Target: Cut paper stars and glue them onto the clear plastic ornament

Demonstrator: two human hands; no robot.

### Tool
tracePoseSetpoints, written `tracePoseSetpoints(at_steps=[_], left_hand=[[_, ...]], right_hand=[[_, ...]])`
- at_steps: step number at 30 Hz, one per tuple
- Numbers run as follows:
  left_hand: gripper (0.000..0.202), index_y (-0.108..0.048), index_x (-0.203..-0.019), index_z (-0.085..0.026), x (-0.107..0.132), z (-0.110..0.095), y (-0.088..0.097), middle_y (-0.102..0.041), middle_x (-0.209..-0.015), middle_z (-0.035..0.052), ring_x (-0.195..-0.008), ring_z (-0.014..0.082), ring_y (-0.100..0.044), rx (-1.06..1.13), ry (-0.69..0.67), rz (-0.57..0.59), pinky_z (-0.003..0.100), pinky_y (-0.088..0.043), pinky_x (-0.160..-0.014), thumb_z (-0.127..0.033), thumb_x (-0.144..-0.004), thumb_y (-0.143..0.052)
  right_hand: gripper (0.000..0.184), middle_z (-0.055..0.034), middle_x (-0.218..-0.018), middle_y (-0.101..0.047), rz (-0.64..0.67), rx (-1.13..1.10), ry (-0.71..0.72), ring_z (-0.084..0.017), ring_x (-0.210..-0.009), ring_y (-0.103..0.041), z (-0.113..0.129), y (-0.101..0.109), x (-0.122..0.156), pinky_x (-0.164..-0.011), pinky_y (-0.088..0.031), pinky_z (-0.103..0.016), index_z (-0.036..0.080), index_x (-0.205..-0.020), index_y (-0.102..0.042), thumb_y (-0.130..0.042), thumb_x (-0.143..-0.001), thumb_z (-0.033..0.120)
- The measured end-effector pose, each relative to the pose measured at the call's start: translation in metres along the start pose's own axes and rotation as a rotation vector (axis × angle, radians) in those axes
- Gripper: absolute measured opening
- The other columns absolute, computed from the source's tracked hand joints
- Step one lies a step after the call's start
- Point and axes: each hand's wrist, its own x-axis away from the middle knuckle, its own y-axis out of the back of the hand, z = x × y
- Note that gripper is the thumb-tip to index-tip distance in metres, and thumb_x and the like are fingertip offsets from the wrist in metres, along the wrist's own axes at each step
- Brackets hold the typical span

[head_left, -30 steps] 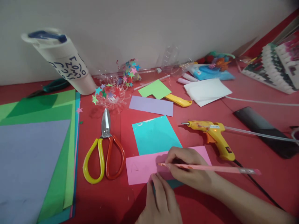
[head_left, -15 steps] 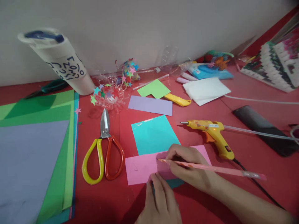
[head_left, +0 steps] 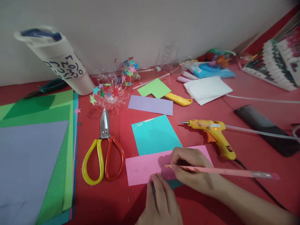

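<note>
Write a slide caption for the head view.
The right hand holds a pencil over pink paper, left hand at its near edge, scissors and glue gun nearby.

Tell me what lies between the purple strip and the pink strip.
In the head view, the cyan sheet lies there, reaching the edge of the pink strip; bare red surface separates it from the purple strip.

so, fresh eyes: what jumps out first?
Likely the red-and-yellow-handled scissors, left of the pink paper strip, and the yellow hot glue gun, right of it with an orange light lit. Then the white tumbler, back left. Lower centre, the right hand holds a pink pencil over that strip; the left hand rests at its near edge.
</note>
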Motion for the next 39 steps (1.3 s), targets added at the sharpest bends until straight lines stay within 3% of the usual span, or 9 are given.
tracePoseSetpoints(at_steps=[9,17,22,28,34,39], left_hand=[[0.033,-0.069,-0.102,-0.006,0.010,-0.005,-0.007,-0.073,-0.098,0.0144,-0.088,0.0221,-0.069,-0.017,0.001,0.005,0.030,-0.057,-0.078,-0.024,-0.087,-0.046],[0.031,-0.071,-0.089,-0.007,-0.011,0.005,0.007,-0.073,-0.086,0.0100,-0.081,0.0212,-0.069,-0.009,-0.006,-0.064,0.029,-0.056,-0.072,-0.020,-0.084,-0.043],[0.031,-0.070,-0.093,-0.007,-0.009,0.004,0.007,-0.074,-0.087,0.0112,-0.083,0.0211,-0.069,-0.022,-0.002,-0.031,0.028,-0.055,-0.074,-0.022,-0.084,-0.044],[0.031,-0.070,-0.099,-0.008,-0.002,0.000,0.004,-0.073,-0.092,0.0120,-0.089,0.0238,-0.067,0.004,0.009,-0.015,0.032,-0.055,-0.075,-0.025,-0.082,-0.050],[0.030,-0.069,-0.098,-0.007,0.002,0.000,0.002,-0.074,-0.093,0.0133,-0.087,0.0234,-0.069,0.009,-0.011,0.008,0.031,-0.056,-0.076,-0.024,-0.085,-0.048],[0.030,-0.069,-0.100,-0.005,0.003,-0.001,0.001,-0.074,-0.094,0.0149,-0.088,0.0237,-0.069,0.017,-0.009,0.017,0.031,-0.056,-0.077,-0.022,-0.085,-0.049]], right_hand=[[0.014,0.0053,-0.048,-0.048,-0.016,0.026,0.032,-0.007,-0.043,-0.040,-0.002,-0.002,0.002,-0.039,-0.028,-0.015,0.020,-0.057,-0.043,-0.040,-0.066,0.010],[0.015,0.0044,-0.052,-0.058,0.000,-0.002,0.059,-0.008,-0.045,-0.050,-0.002,-0.007,0.004,-0.043,-0.034,-0.017,0.020,-0.060,-0.049,-0.046,-0.072,0.011],[0.017,0.0007,-0.074,-0.073,0.026,-0.060,0.077,-0.014,-0.068,-0.068,-0.007,-0.017,0.006,-0.059,-0.047,-0.021,0.021,-0.071,-0.058,-0.051,-0.076,0.006],[0.015,-0.0012,-0.076,-0.075,0.022,-0.077,0.092,-0.015,-0.071,-0.070,-0.007,-0.018,0.007,-0.064,-0.051,-0.023,0.020,-0.075,-0.059,-0.052,-0.079,0.008],[0.014,-0.0021,-0.083,-0.075,0.005,-0.122,-0.016,-0.018,-0.081,-0.072,-0.009,-0.018,0.009,-0.063,-0.052,-0.023,0.021,-0.074,-0.057,-0.052,-0.081,0.009],[0.015,0.0014,-0.067,-0.069,-0.064,-0.090,-0.056,-0.013,-0.058,-0.065,-0.005,-0.013,0.008,-0.050,-0.047,-0.020,0.021,-0.068,-0.053,-0.051,-0.078,0.011]])
